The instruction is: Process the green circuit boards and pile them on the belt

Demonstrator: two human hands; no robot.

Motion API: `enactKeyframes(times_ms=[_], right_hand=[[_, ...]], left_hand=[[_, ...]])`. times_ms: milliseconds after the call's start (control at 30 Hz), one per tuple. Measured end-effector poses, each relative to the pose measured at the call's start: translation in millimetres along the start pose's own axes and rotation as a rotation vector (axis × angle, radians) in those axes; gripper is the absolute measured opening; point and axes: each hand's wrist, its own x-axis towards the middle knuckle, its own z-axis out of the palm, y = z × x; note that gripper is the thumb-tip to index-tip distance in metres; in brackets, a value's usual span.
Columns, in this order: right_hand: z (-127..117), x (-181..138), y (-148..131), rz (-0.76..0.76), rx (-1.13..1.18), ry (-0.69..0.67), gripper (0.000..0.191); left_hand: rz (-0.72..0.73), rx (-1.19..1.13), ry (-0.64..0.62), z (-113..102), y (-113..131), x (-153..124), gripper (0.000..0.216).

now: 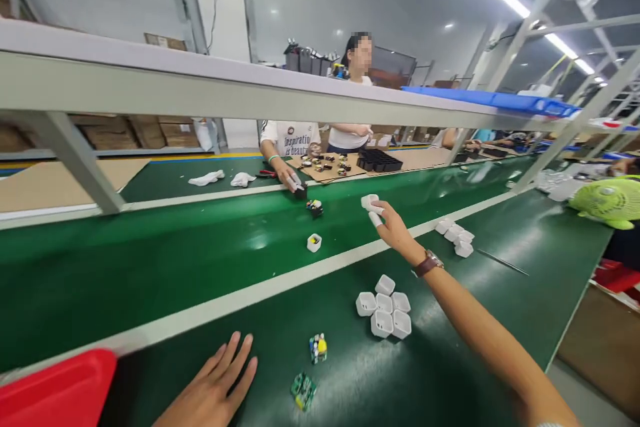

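Note:
My right hand (396,230), with white covers on its fingertips, reaches over the green conveyor belt and grips a small white plastic housing (369,201). On the green bench at the lower left rests my left hand (219,383), fingers spread and nothing in it. Beside it lie two small circuit boards, one with a yellow part (319,347) and one mostly green (303,391). Several empty white housings (383,304) stand in a cluster under my right forearm. Another white housing (314,243) with something yellow inside sits on the belt, near a dark assembly (315,207).
More white housings (454,234) and a thin metal rod (503,262) lie to the right. A red bin (60,387) occupies the lower left corner. Across the belt, a co-worker's hand (289,177) touches a black piece. A shelf beam (225,97) crosses above; a green fan (607,201) stands far right.

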Motion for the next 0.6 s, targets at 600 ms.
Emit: enactKeyframes(times_ms=[600], right_hand=[[64.5,-190.1,-245.1,0.182,0.127,-0.293,0.040]], left_hand=[[-0.098,-0.561,0.066,-53.3,109.7,-64.8,0.050]])
